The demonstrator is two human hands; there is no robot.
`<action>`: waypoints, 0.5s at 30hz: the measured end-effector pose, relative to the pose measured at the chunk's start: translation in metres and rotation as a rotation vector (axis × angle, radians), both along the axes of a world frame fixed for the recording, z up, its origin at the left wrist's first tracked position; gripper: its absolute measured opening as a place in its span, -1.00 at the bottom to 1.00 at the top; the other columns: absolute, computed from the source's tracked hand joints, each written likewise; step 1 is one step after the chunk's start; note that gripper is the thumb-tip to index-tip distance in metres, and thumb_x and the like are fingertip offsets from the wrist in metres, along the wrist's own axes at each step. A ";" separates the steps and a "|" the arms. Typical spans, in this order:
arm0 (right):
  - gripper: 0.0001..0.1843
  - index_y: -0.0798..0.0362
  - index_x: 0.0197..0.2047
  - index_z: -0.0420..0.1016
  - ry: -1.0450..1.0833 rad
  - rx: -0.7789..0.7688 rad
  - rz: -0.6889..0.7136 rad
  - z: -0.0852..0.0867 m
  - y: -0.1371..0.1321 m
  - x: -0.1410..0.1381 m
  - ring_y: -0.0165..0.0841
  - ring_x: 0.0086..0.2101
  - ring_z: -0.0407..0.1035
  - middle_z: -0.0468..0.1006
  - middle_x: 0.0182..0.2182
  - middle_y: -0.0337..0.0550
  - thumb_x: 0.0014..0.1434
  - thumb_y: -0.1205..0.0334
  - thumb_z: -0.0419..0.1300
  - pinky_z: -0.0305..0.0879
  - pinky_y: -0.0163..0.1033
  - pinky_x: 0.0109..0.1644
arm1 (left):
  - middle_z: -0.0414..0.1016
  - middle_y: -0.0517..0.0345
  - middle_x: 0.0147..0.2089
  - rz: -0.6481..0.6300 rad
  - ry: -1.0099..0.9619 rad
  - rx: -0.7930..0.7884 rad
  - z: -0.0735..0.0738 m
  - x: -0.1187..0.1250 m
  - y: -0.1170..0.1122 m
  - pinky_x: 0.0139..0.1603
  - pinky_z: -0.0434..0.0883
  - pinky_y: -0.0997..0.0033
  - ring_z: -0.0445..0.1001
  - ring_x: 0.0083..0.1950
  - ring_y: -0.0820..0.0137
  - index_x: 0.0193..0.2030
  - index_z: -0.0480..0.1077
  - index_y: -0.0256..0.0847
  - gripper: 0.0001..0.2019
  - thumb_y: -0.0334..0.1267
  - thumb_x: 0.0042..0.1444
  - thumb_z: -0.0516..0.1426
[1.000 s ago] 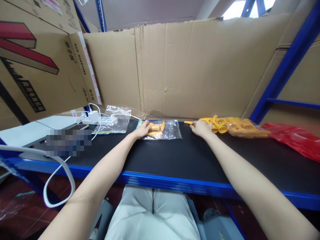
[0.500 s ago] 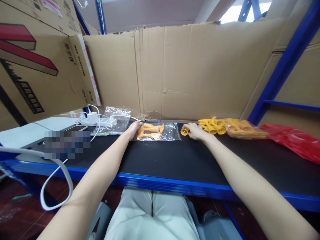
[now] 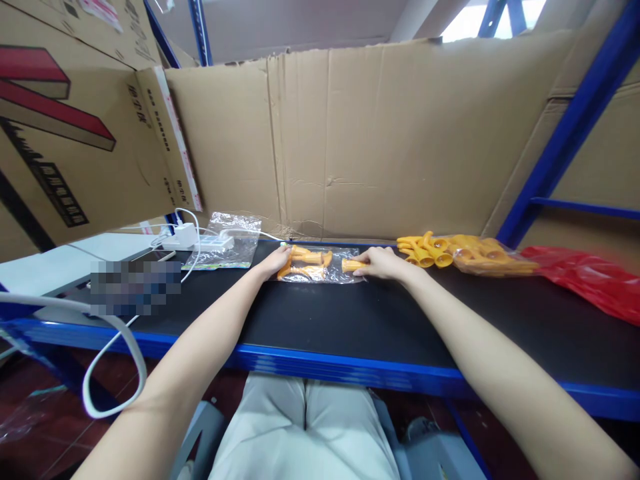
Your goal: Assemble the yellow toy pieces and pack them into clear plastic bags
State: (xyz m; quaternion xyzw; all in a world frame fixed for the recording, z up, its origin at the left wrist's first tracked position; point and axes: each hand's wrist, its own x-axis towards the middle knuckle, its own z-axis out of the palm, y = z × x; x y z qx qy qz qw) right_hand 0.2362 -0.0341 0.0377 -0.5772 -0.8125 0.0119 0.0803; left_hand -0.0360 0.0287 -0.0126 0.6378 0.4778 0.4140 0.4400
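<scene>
The box [image 3: 115,193] at left is bearing a black label [image 3: 63,193] with white Chinese characters, apparently reading 商用电脑机箱. A large red mark [image 3: 60,110] is standing above the label. Dark Chinese characters [image 3: 139,105] are running beside the fold, their wording unclear. The flap [image 3: 161,113] is carrying smaller print, and the sticker [image 3: 103,13] near the top is showing marks too blurred for reading.

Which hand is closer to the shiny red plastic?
Right. The right hand is left of the red plastic, with loose yellow pieces in between. The left hand is farther away, at the left end of the clear bag.
</scene>
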 end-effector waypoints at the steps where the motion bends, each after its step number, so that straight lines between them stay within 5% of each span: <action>1: -0.64 -0.17 -0.12 0.49 0.021 -0.023 0.002 -0.001 0.000 -0.001 -0.23 -0.23 0.36 0.55 -0.34 -0.25 -0.06 0.10 0.21 0.09 -0.09 -0.07 | 0.49 0.03 -0.18 -0.039 -0.008 0.004 0.000 0.002 -0.002 -0.05 0.31 0.35 0.41 -0.10 0.30 -0.19 0.33 -0.28 -0.73 -0.15 0.12 -0.04; 7: -0.72 0.15 -0.33 0.53 0.407 -0.153 0.164 -0.004 0.004 0.000 -0.43 -0.50 0.30 0.47 -0.52 -0.22 -0.04 0.13 0.15 0.17 -0.36 -0.44 | 0.41 -0.02 0.00 -0.128 0.001 0.026 0.000 0.011 -0.006 0.07 0.22 0.32 0.34 0.03 0.28 -0.06 0.29 -0.30 -0.65 -0.11 0.15 -0.07; 10: -0.71 0.17 -0.33 0.52 0.589 -0.149 0.188 -0.006 0.005 -0.001 -0.45 -0.48 0.30 0.49 -0.49 -0.21 -0.10 0.15 0.20 0.21 -0.37 -0.40 | 0.37 -0.06 0.03 -0.129 0.014 0.058 -0.001 0.013 -0.005 0.10 0.18 0.30 0.30 0.08 0.27 -0.05 0.27 -0.32 -0.62 -0.07 0.15 -0.08; 15: -0.82 0.19 -0.49 0.52 0.551 -0.115 0.145 -0.019 0.002 -0.018 -0.39 -0.48 0.32 0.47 -0.58 -0.20 -0.15 0.22 0.23 0.24 -0.36 -0.39 | 0.27 -0.12 0.12 -0.080 0.032 0.077 0.001 0.019 -0.008 0.12 0.15 0.30 0.23 0.14 0.24 0.06 0.16 -0.34 -0.51 0.00 0.16 -0.15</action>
